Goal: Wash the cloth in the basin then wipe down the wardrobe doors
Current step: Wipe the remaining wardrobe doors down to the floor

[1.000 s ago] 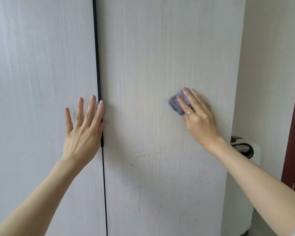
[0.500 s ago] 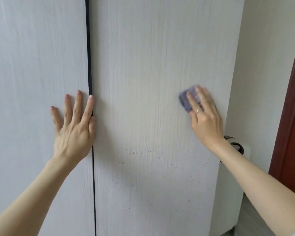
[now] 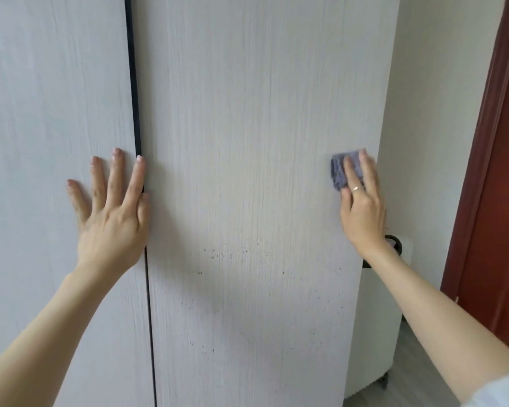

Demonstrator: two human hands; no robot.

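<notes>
Two pale wood-grain wardrobe doors fill the view, the left door (image 3: 50, 142) and the right door (image 3: 247, 127), split by a dark vertical gap. My left hand (image 3: 112, 218) lies flat with spread fingers on the left door, its index finger at the gap. My right hand (image 3: 362, 207) presses a small grey-purple cloth (image 3: 340, 171) flat against the right door close to its right edge, with straight fingers over the cloth. Small dark specks dot the right door below the level of my hands.
A white appliance (image 3: 373, 333) with a black handle stands on the floor right of the wardrobe, partly behind my right forearm. A pale wall (image 3: 429, 113) runs beyond it, and a dark red door frame (image 3: 494, 171) stands at the far right.
My right hand has slid the cloth rightward across the right door, nearly to its right edge. My left hand stays flat on the left door. The view has shifted right.
</notes>
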